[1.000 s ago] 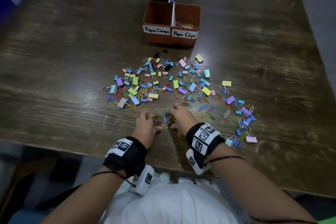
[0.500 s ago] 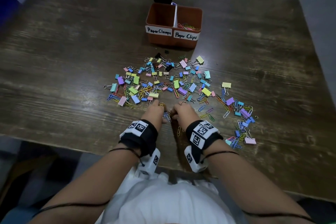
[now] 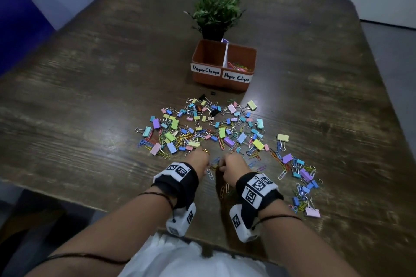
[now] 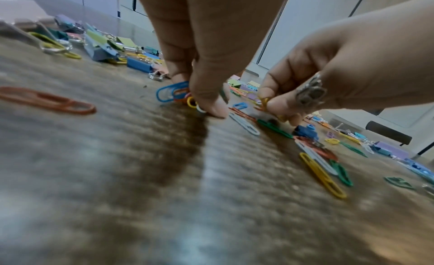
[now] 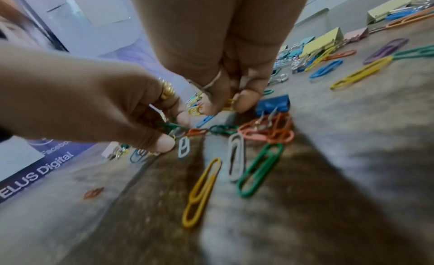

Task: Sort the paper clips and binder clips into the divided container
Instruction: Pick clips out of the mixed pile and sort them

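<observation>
A brown divided container [image 3: 216,83], labelled Paper Clamps and Paper Clips, stands beyond the pile; its right half holds several paper clips [image 3: 238,67]. Mixed binder clips and paper clips [image 3: 202,129] cover the table's middle. At the pile's near edge my left hand [image 3: 198,161] pinches a bunch of paper clips [image 4: 172,93] against the table, fingertips [image 4: 211,107] down. My right hand [image 3: 231,164] is close beside it and pinches a yellow paper clip [image 5: 229,102]. Loose paper clips [image 5: 258,168] and a blue binder clip [image 5: 272,105] lie under the hands.
A potted plant [image 3: 217,11] stands right behind the container. A second scatter of clips [image 3: 300,177] lies to the right of my right hand. The table's near edge [image 3: 90,206] runs just below my wrists. Bare wood [image 3: 78,96] stretches to the left.
Both hands have slid forward to the pile's near edge and drawn closer together, fingers still gathering paper clips. The head view has tilted up, showing more of the far table.
</observation>
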The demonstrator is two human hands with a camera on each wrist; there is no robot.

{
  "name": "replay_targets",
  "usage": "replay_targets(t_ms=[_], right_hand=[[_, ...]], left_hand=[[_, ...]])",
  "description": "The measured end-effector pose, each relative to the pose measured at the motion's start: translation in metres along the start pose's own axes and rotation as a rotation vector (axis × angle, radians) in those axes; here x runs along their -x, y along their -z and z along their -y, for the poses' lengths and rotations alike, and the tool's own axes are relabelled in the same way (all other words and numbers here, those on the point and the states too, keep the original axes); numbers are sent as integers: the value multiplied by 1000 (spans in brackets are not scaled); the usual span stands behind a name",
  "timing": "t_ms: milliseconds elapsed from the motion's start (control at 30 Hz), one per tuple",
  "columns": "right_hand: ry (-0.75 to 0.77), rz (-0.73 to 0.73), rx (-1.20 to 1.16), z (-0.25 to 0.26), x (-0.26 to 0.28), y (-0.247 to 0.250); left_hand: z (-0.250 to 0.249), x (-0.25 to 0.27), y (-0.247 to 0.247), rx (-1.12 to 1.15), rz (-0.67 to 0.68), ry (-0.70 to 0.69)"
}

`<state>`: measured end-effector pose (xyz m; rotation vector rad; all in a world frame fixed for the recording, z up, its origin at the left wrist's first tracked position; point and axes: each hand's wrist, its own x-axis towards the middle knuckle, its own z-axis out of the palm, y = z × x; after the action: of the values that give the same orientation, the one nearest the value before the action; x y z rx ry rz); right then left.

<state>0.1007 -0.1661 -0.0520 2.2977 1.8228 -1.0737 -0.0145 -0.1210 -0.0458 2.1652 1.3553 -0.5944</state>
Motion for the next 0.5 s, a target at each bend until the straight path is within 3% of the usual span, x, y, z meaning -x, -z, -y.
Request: replay_targets(t_ms=[67,167,333,500], right_hand=[[-20,-5,-124,-5,-4,8],[-9,-126,-265,-12,-6,28],[17,-370,-474,-12,-42,89],[14,-590,-398,-4,-117,166]], left_hand=[[2,2,3,54,-57,7],[8,-3,16,102,-99,7],[12,-20,32,164,-60,-80],[11,-39,75,225,-203,-171]])
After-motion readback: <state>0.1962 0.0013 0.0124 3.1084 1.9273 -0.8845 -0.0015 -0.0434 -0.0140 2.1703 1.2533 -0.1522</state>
